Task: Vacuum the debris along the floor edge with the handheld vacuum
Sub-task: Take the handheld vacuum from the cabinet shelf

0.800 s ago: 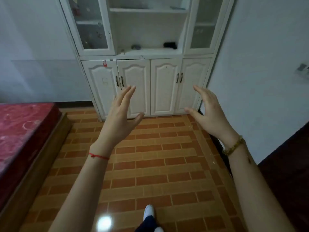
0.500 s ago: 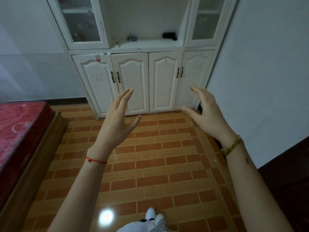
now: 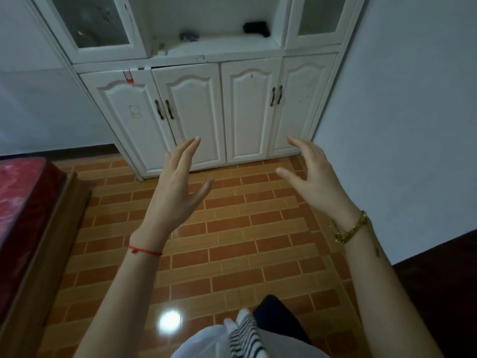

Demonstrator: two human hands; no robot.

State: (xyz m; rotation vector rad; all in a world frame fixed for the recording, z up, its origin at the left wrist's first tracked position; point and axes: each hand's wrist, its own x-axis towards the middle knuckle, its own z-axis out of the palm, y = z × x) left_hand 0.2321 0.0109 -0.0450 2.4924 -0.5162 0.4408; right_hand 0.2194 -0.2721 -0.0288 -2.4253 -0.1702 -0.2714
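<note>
My left hand (image 3: 175, 192) is raised over the tiled floor with fingers spread and nothing in it; a red string circles its wrist. Held up at the same height is my right hand (image 3: 315, 179), also open and empty, with a beaded bracelet on the wrist. Both palms face each other in front of the white cabinet (image 3: 206, 112). The floor edge (image 3: 333, 228) runs along the right wall behind my right forearm, with a few pale specks near it. No handheld vacuum is in view.
The brown brick-pattern tile floor (image 3: 232, 241) lies between a red mattress on a wooden frame (image 3: 23, 202) at left and dark furniture (image 3: 444, 293) at right. A small dark object (image 3: 256, 28) lies on the cabinet's open shelf. My clothing and leg show at the bottom.
The view has moved closer to the cabinet and tilted down; both hands stay open and raised, now lower against the cabinet doors. My clothing has come into view at the bottom.
</note>
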